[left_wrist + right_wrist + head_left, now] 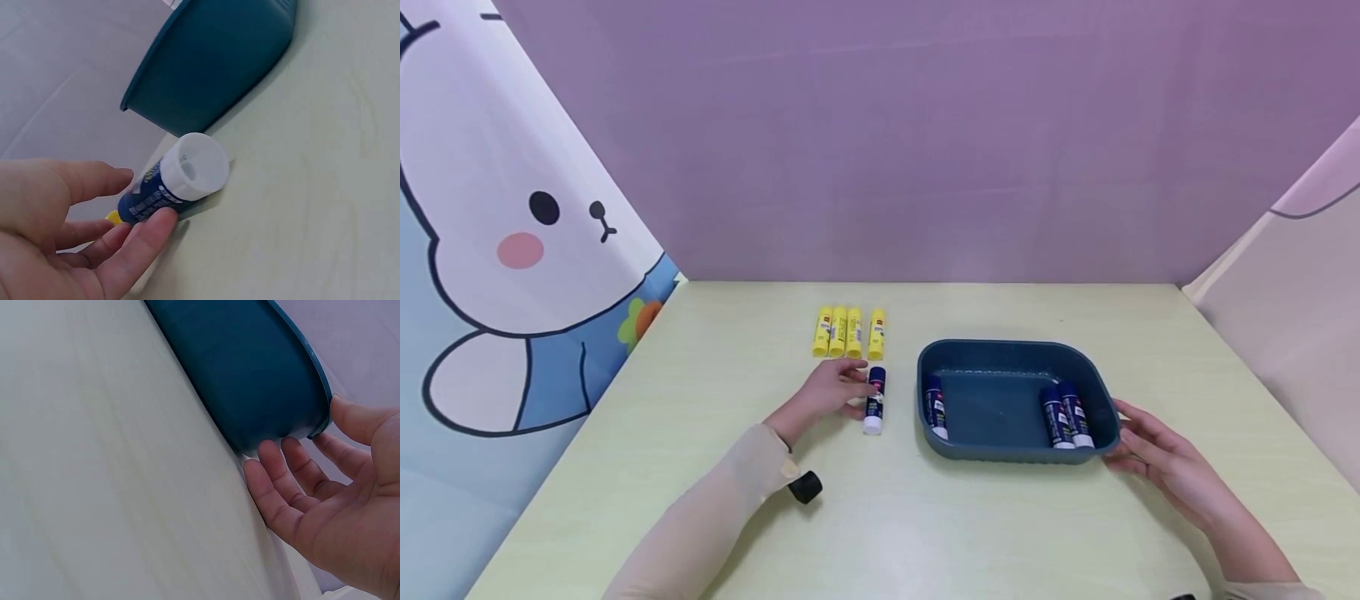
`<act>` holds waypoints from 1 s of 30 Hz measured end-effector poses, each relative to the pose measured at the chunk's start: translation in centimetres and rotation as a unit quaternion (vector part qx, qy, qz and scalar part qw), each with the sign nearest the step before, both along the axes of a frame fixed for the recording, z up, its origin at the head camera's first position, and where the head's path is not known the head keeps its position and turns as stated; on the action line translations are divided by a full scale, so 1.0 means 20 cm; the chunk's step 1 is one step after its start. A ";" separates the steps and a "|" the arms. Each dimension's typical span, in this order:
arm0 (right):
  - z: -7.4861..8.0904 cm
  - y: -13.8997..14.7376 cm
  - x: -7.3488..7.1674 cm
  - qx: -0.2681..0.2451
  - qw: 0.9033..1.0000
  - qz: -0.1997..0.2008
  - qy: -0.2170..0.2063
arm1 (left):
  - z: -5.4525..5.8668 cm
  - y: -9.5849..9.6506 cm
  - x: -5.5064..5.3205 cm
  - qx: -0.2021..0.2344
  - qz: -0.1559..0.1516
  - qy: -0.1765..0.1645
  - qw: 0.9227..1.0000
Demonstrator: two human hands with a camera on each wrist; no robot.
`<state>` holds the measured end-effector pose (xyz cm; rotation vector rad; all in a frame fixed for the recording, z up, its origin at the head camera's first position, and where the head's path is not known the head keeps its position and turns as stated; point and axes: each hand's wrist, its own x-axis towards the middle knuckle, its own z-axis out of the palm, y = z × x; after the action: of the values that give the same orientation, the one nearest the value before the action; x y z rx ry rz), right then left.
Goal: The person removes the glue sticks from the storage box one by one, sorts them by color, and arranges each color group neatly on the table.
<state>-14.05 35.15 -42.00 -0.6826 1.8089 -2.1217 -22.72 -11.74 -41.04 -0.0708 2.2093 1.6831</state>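
Observation:
A blue glue stick [876, 400] with a white end lies on the table. My left hand [835, 387] is beside it, fingertips touching its side; in the left wrist view the thumb [109, 181] stands a little off the stick. A dark teal plastic basin [1000, 452] sits to the right, with one blue glue stick [936, 407] at its left wall and two more, a glue stick [1056, 417] and its neighbour [1076, 414], at its right. My right hand [1165, 454] rests against the basin's right end, thumb at the rim, relaxed fingers on the outer wall.
Several yellow glue sticks [838, 332] lie in a row behind the left hand, one slightly apart. A purple cloth [925, 167] rises behind the table, and a cartoon-printed cloth [512, 208] hangs at the left. A black piece [806, 487] sits at the left cuff.

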 end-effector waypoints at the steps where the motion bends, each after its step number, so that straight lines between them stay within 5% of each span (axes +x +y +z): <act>1: 0.00 0.00 0.00 0.001 1.000 -0.001 -0.001 | 0.01 0.00 0.00 -0.004 0.000 0.002 1.000; 12: 0.00 0.00 0.00 0.003 1.000 -0.005 -0.002 | 0.14 0.02 -0.04 -0.017 -0.017 0.052 0.998; 30: 0.00 -0.01 0.01 0.003 1.000 -0.010 -0.004 | 0.35 0.28 -0.08 0.066 -0.099 0.068 0.991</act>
<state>-13.75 34.95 -41.95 -0.6570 1.8252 -2.1277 -24.38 -6.16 -33.99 0.2961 2.1110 1.7619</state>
